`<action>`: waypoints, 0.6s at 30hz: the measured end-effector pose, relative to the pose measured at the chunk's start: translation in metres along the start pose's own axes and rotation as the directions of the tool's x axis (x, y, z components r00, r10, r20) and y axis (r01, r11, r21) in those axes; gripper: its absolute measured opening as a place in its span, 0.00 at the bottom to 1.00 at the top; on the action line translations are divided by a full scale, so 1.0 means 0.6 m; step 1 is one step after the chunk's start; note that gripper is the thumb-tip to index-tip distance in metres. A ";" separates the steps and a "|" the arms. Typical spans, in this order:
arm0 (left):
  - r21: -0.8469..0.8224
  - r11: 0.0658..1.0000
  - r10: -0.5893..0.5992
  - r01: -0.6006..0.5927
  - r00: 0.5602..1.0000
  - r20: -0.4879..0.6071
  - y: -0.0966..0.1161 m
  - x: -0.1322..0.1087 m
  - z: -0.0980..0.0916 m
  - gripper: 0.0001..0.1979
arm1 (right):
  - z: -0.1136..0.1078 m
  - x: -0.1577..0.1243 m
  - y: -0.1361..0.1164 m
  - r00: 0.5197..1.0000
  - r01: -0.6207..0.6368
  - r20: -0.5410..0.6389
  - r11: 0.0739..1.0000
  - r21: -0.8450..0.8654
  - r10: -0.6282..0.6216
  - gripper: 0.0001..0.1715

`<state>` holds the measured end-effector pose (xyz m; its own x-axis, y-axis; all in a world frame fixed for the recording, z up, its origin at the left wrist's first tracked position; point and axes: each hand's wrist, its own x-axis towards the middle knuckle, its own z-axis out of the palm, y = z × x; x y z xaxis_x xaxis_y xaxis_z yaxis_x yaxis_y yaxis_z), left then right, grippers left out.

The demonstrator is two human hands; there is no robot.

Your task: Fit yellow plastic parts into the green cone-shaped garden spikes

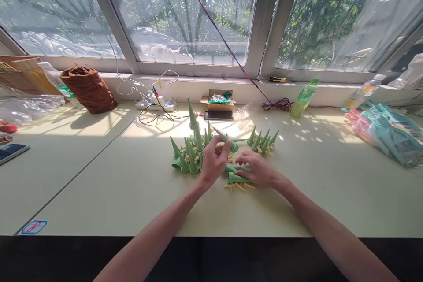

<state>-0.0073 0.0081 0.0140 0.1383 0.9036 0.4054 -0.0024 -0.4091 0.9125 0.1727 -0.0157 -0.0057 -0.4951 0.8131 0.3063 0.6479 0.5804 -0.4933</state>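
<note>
Seemingly partway: upright cones [193, 166] stand bunched, left hand [214, 161] pinches another cone [234, 146], loose cones [235, 178] remain by right hand [259, 168], its grip unclear

No words, brands or numbers could be read with certainty. On the sticker [34, 227] at the near left of the table [109, 202], a red mark was framed in blue, but its character could not be made out. Green was shown on the label [68, 91] of the left-hand clear bottle [52, 73]; its print was too small to be read.
</note>
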 end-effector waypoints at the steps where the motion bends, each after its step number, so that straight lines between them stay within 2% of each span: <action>1: 0.007 1.000 -0.001 0.001 1.000 0.003 0.000 -0.001 0.000 0.12 | 0.001 0.000 0.000 1.000 -0.003 0.018 1.000 -0.012 0.003 0.07; 8: 0.013 1.000 -0.008 0.008 1.000 0.002 -0.002 -0.001 0.001 0.11 | 0.002 0.000 -0.001 0.999 0.003 0.049 0.999 -0.032 -0.002 0.05; 18: 0.017 1.000 0.022 -0.022 0.999 -0.024 0.000 0.000 0.001 0.12 | 0.007 0.000 0.024 0.998 0.009 -0.061 0.998 -0.063 -0.012 0.04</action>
<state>-0.0064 0.0082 0.0137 0.1147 0.8971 0.4267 0.0110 -0.4307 0.9024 0.1794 -0.0074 -0.0164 -0.4668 0.8071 0.3616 0.6787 0.5890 -0.4386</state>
